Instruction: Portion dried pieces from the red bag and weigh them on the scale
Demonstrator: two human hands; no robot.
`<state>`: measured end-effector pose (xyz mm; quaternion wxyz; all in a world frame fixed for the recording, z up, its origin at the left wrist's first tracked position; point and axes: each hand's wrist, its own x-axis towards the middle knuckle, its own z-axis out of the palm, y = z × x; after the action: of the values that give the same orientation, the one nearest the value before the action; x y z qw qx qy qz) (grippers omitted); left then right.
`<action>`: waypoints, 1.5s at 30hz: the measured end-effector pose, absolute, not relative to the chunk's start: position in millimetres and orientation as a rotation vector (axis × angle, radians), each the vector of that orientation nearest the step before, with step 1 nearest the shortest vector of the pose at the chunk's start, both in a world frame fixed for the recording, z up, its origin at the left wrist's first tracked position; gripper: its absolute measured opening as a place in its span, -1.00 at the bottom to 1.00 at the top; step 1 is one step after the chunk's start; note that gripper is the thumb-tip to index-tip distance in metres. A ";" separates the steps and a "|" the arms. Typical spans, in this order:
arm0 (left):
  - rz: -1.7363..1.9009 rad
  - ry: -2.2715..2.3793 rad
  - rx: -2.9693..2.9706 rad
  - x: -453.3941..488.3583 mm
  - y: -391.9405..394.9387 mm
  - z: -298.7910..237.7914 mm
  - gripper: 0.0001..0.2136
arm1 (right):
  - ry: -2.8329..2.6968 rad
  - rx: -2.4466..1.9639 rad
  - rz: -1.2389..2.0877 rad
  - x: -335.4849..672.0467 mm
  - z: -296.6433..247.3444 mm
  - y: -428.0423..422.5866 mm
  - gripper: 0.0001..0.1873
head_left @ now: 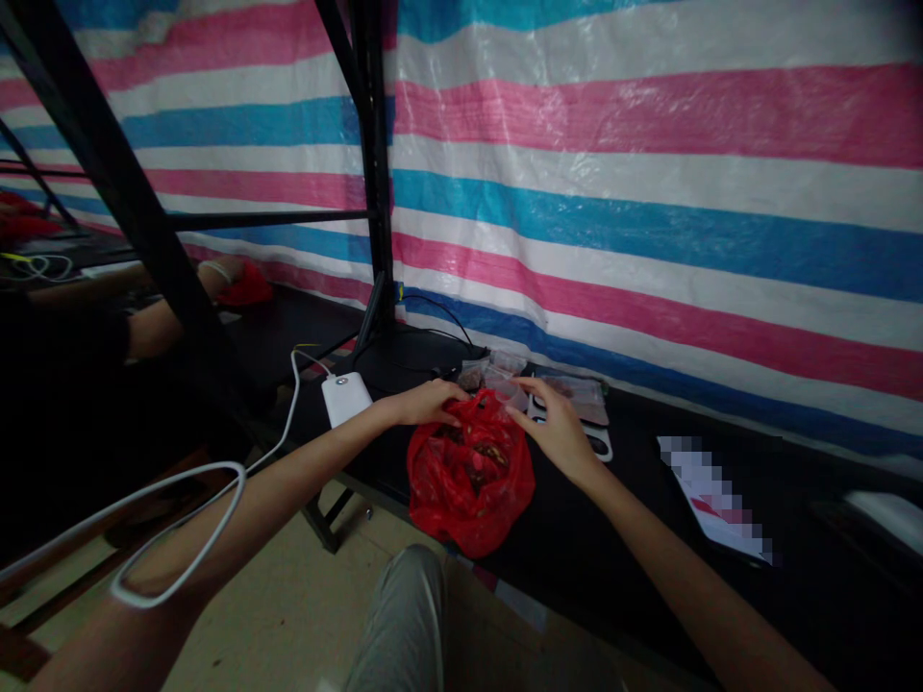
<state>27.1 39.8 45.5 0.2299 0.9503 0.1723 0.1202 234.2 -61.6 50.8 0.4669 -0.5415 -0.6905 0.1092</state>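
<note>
Both hands are set apart on the rim of the red bag (470, 473) at the tabletop's (620, 538) near edge, the left hand (425, 402) gripping its left lip and the right hand (554, 432) spreading the right, so the mouth gapes upward.

1. Left arm: bare, stretched forward from lower left, forearm angled up and right.
2. Left hand (425, 402): palm down, fingers curled loosely.
3. Right arm: bare, reaching from lower right.
4. Right hand (555, 432): fingers extended, slightly spread, forefinger and thumb pointing left.
</note>
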 end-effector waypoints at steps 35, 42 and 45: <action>0.654 1.053 2.832 42.3 -104.7 29.9 -0.82 | -0.780 -1.256 1.519 238.8 47.4 -145.6 -0.64; 0.889 0.999 2.663 66.3 -123.5 13.2 -0.71 | -1.283 -1.416 1.271 244.1 102.4 -102.0 -0.60; 1.184 0.998 2.703 53.0 -113.0 19.7 -0.77 | -1.503 -1.473 1.071 248.1 123.7 -96.3 -0.59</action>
<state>53.0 -113.0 19.7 0.0131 0.8675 0.3205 0.3802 248.1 -96.3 123.7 0.3805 -0.5768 -0.5886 0.4196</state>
